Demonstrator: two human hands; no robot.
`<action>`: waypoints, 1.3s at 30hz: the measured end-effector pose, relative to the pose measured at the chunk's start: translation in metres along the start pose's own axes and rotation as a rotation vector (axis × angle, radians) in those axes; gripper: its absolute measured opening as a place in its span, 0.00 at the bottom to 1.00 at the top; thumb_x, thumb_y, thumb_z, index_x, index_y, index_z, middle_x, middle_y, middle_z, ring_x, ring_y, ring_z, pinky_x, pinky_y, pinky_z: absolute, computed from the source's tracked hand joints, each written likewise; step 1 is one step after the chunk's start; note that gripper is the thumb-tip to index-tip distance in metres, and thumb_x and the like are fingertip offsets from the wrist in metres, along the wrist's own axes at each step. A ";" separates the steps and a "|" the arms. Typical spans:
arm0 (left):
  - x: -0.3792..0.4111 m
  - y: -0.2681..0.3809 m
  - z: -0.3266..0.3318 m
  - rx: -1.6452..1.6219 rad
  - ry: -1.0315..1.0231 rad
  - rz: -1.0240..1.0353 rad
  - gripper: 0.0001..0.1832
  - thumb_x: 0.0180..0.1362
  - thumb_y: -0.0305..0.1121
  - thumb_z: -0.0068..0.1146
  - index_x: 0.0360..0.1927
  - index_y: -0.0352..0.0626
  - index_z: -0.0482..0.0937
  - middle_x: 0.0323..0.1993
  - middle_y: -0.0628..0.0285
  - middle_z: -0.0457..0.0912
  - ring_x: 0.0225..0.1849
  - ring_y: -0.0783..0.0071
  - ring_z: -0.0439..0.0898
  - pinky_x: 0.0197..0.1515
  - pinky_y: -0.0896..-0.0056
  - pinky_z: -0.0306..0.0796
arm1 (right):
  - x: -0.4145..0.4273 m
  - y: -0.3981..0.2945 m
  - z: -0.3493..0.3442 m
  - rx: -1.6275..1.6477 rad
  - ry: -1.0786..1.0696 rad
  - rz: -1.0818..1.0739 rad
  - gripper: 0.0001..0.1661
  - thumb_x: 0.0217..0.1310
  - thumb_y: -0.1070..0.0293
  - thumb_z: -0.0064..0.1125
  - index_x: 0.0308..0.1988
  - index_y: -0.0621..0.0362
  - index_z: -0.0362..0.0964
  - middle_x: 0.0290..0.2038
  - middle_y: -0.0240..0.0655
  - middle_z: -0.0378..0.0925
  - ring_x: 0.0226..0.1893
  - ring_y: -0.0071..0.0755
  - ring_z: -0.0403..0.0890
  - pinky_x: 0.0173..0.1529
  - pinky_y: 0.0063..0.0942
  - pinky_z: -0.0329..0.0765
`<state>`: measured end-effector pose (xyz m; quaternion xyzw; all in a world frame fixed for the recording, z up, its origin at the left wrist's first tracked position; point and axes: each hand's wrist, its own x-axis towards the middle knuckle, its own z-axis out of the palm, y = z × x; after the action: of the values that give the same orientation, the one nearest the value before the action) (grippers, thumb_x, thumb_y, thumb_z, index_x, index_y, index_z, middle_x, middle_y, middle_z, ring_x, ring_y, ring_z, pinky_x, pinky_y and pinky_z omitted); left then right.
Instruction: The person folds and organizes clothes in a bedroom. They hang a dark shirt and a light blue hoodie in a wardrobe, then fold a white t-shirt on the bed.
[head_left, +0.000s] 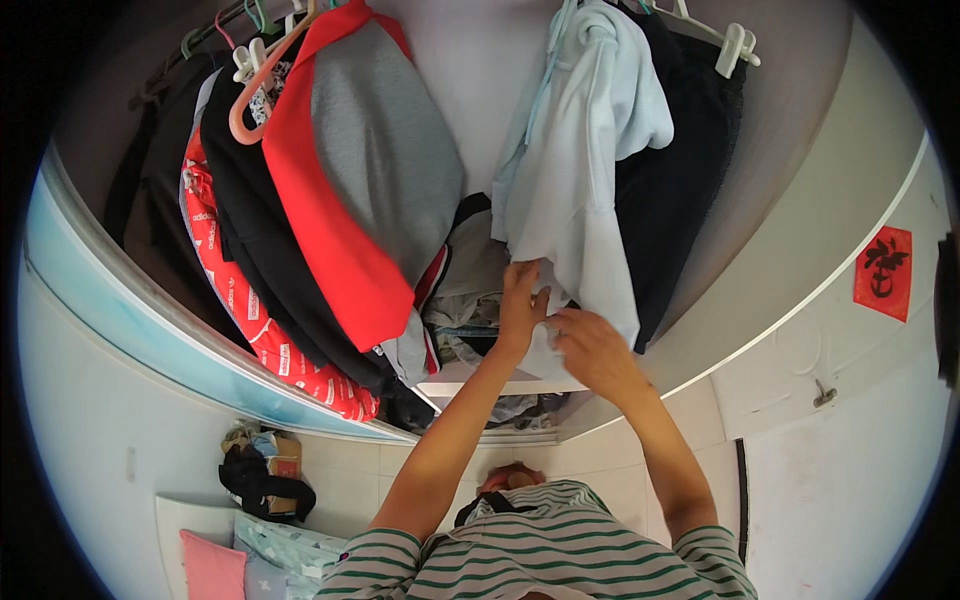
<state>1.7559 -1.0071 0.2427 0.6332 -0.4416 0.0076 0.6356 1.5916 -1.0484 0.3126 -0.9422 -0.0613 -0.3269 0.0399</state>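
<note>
A pale blue-grey hooded sweatshirt (559, 202) hangs in the wardrobe in front of me, its light blue drawstring dangling. Low on this garment, my left hand (523, 304) grips the fabric with bent fingers. My right hand (596, 352) is just right of it, at the sweatshirt's lower part. Its fingers are curled and slightly blurred, so whether they pinch the cloth is unclear. Behind the sweatshirt, to the right, black trousers or a skirt (679, 172) hang from a white clip hanger (731, 52).
To the left hang a red and grey garment (382, 135), a black garment (255, 202) and a red printed one (262, 330). Folded clothes (469, 300) lie on the shelf (480, 388) below. A sliding door (150, 345) borders the left. A cardboard box (286, 469) stands on the floor.
</note>
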 end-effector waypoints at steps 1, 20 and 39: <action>0.006 0.005 0.001 0.079 -0.004 -0.018 0.27 0.47 0.17 0.57 0.54 0.40 0.68 0.48 0.55 0.65 0.45 0.62 0.71 0.38 0.71 0.70 | 0.006 0.010 0.006 -0.095 -0.038 -0.024 0.12 0.38 0.77 0.56 0.30 0.59 0.68 0.42 0.38 0.74 0.49 0.39 0.73 0.62 0.38 0.59; 0.051 -0.020 0.014 0.540 0.138 0.025 0.32 0.40 0.24 0.65 0.51 0.39 0.63 0.54 0.48 0.60 0.55 0.46 0.60 0.57 0.56 0.59 | 0.026 0.064 -0.007 -0.309 -0.022 0.250 0.12 0.42 0.78 0.56 0.33 0.62 0.68 0.34 0.40 0.77 0.56 0.41 0.68 0.66 0.39 0.54; -0.035 -0.005 0.014 0.185 -0.041 0.337 0.17 0.45 0.19 0.55 0.42 0.44 0.79 0.49 0.53 0.69 0.47 0.56 0.70 0.46 0.61 0.68 | -0.022 0.070 -0.023 -0.181 -0.083 0.411 0.10 0.34 0.85 0.53 0.22 0.61 0.63 0.64 0.49 0.53 0.66 0.53 0.50 0.64 0.41 0.55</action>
<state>1.7301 -1.0001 0.2160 0.6059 -0.5518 0.1414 0.5553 1.5706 -1.1225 0.3141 -0.9473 0.1596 -0.2771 0.0185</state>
